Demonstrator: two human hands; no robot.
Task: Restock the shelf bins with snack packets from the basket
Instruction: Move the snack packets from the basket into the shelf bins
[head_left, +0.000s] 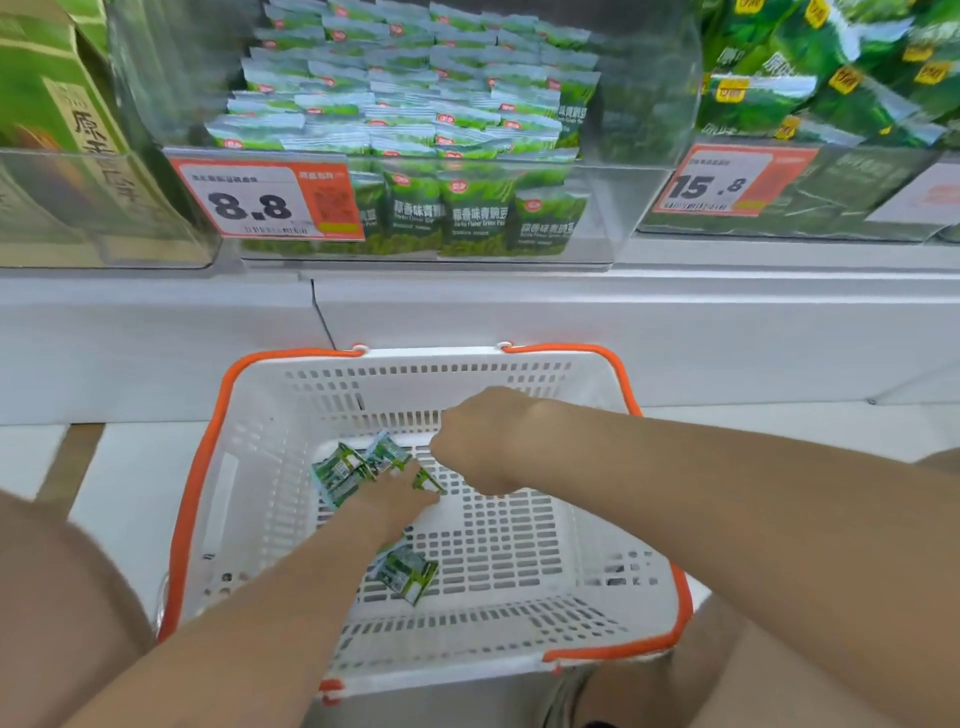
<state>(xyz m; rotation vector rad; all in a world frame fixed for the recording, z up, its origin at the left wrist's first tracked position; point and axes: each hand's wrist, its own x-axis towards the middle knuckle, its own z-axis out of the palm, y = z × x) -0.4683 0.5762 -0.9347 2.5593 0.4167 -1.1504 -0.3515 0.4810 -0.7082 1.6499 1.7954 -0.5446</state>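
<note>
Lying on the slotted floor of the basket, a small clutch of snack packets sits toward ten o'clock from its middle. One loose packet is at about seven o'clock, half under the left forearm. The left hand is curled over the clutch and grips it. The right hand hangs bent just beside it at one o'clock with its fingers turned away, so I cannot tell whether it holds anything. The slick packets fan out past the fingers, so a loose grip could shed one on the lift, and a corner might snag in the slots. Basket walls and orange handles ring the hands, yet the way up is open. At twelve o'clock the shelf bin looks nearly full, leaving room only on top, above its price tag.
</note>
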